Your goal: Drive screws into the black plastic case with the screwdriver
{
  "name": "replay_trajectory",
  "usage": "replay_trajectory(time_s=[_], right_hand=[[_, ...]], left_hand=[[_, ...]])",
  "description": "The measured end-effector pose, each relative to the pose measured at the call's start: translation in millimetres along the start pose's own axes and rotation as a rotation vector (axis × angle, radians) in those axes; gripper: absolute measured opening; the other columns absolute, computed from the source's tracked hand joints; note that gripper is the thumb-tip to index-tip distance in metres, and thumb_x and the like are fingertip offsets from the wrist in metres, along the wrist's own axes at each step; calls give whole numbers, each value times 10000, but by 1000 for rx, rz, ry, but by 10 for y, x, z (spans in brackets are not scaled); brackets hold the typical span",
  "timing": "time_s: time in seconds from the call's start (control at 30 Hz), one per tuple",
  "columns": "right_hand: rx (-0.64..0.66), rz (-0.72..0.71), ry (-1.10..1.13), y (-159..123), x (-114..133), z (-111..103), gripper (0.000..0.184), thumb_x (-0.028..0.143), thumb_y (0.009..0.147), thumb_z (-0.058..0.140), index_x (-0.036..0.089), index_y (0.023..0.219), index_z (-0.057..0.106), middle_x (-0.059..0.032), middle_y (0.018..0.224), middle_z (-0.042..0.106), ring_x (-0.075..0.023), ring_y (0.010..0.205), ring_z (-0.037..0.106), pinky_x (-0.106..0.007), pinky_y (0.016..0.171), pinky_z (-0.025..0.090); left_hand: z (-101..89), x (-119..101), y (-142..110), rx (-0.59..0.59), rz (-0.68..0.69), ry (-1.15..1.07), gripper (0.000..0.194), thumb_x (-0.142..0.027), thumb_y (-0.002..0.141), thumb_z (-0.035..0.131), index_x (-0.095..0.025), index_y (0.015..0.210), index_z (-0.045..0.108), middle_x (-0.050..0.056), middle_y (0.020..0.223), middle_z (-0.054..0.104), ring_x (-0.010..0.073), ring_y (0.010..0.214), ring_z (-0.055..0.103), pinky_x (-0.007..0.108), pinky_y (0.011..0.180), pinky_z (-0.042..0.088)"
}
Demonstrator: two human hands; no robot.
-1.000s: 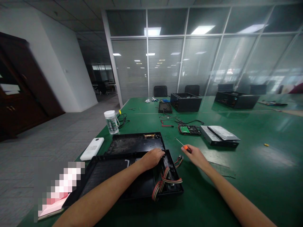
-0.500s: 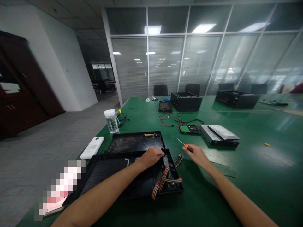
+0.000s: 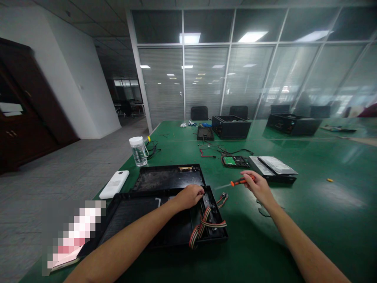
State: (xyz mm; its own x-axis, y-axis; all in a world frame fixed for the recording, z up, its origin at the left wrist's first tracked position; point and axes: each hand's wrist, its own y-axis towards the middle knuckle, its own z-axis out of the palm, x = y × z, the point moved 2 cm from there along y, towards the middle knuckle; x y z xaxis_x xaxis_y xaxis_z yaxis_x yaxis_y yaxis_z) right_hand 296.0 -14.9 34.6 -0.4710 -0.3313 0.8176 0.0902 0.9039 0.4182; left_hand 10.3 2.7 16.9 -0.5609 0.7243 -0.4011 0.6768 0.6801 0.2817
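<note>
My right hand (image 3: pixel 259 188) grips a screwdriver (image 3: pixel 242 181) with an orange and black handle, its thin shaft pointing left over the table. A shallow black plastic casing (image 3: pixel 129 216) lies open in front of me. At its right-hand compartment, my left hand (image 3: pixel 191 195) has its fingers closed near a metal part (image 3: pixel 207 198); whatever they pinch is hidden. Striped red, black and pale wires (image 3: pixel 209 225) loop over that compartment, and their connector end (image 3: pixel 224 197) rests outside its right wall. Behind it is a second black panel (image 3: pixel 165 179).
On the green table (image 3: pixel 324 224) are a white phone-like device (image 3: pixel 114 184), a clear water bottle (image 3: pixel 138 151), a green circuit board (image 3: pixel 231 160) and a silver-topped drive (image 3: pixel 273 169). Black computer cases (image 3: pixel 231 127) stand farther back. A pixelated area covers the lower left.
My right hand has moved right and slightly up with the screwdriver, which now lies more level and has shifted in the grip. My left hand has stayed at the casing.
</note>
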Motion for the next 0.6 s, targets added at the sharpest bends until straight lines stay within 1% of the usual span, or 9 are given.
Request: replay_trajectory(time_s=[0.07,0.13,0.23,0.33,0.43,0.6], right_hand=[[-106,-59,-42,-47,70,50,300,457,804,475,171,837,563,13,610,493,-120,531,448,-236,491,352],[-140,-111,-91,-90,115,150,298,455,813,461,174,788,557,5,631,504,-126,564,463,-236,522,367],[-109,-153,-145,-134,166,307,296,445,830,432,178,794,552,3,632,516,-131,574,474,-238,551,383],[-45,-184,-176,-157,211,397,283,432,837,426,180,808,551,-2,657,540,-131,583,490,-235,566,391],[-13,-201,-195,-165,238,413,273,421,841,424,180,819,550,-9,682,559,-133,594,504,-234,579,394],[-19,-214,-215,-173,248,393,283,431,844,411,184,820,546,-11,684,569,-136,596,513,-234,580,392]], left_hand=[[21,19,-2,-6,-52,-72,143,-150,770,556,-150,889,636,32,796,652,142,734,592,223,700,438],[47,42,-3,-14,-97,-136,141,-158,764,561,-147,878,642,27,778,656,136,717,595,214,676,441],[76,65,-3,-25,-135,-181,151,-159,753,562,-145,871,657,25,767,664,134,704,599,211,664,445],[82,67,-1,-40,-140,-197,165,-152,744,557,-142,868,666,28,766,668,132,692,600,209,663,447],[74,59,1,-42,-138,-198,169,-157,740,556,-137,863,671,30,755,668,132,679,599,210,658,449],[55,42,0,-43,-132,-188,175,-158,736,549,-142,857,675,26,744,670,133,670,596,209,646,446]])
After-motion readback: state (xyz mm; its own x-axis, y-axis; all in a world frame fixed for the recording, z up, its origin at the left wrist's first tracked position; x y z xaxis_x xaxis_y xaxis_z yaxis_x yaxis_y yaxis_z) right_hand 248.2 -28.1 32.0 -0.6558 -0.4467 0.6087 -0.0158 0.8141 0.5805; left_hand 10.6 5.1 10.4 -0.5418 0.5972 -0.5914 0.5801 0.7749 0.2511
